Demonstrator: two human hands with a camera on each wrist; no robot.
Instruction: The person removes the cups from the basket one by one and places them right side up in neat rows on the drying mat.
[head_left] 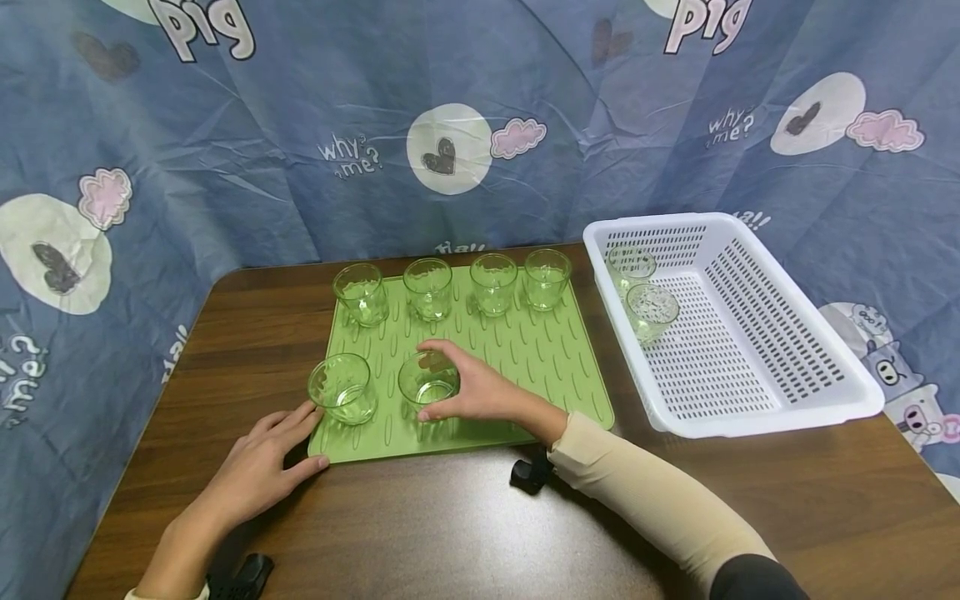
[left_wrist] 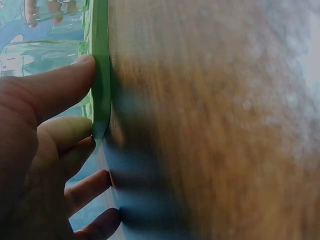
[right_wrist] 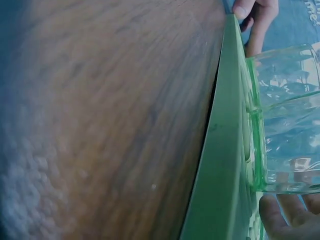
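Note:
In the head view, my right hand (head_left: 480, 385) holds a clear glass (head_left: 420, 385) near the front of the green ridged mat (head_left: 517, 375), thumb at its front and fingers round its far side. The glass stands upright on or just over the mat; I cannot tell which. My left hand (head_left: 258, 462) rests at the mat's front left corner, fingers fairly straight, close to another upright glass (head_left: 343, 392). In the left wrist view, the left thumb (left_wrist: 60, 87) touches the mat's edge. Behind them, a row of upright glasses (head_left: 429, 292) lines the mat's far side.
A white perforated basket (head_left: 757, 421) stands on the right, with two glasses (head_left: 651, 312) against its left wall. The wooden table (head_left: 450, 525) shows in front of the mat. A blue printed cloth (head_left: 300, 125) hangs behind the table.

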